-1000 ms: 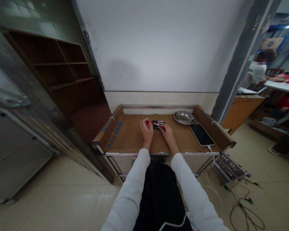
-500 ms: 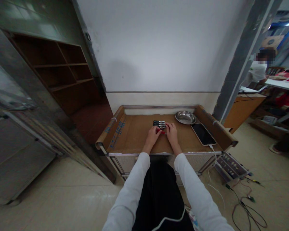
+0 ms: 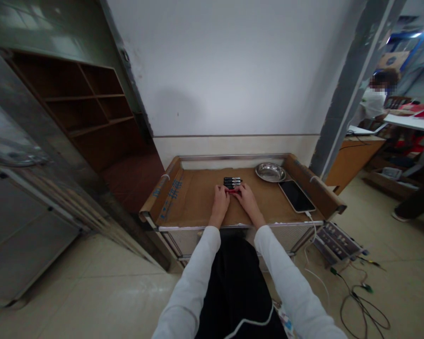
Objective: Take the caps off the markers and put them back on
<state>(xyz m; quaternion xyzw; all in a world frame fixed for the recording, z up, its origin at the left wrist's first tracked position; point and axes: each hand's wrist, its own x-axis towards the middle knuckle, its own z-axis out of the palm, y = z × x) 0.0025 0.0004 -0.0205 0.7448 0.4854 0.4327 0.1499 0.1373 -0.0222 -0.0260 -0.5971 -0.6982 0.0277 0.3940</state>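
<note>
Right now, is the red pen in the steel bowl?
No, the left hand and right hand hold the red pen beside the black pens.

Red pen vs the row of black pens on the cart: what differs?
Colour: the red pen is red; the black pens are black with pale sections.
Contact: the left hand and right hand have fingertips at the red pen; most black pens lie beyond them.
Position: the red pen is nearer the person than the black pens.
Shared: both run roughly crosswise.
</note>
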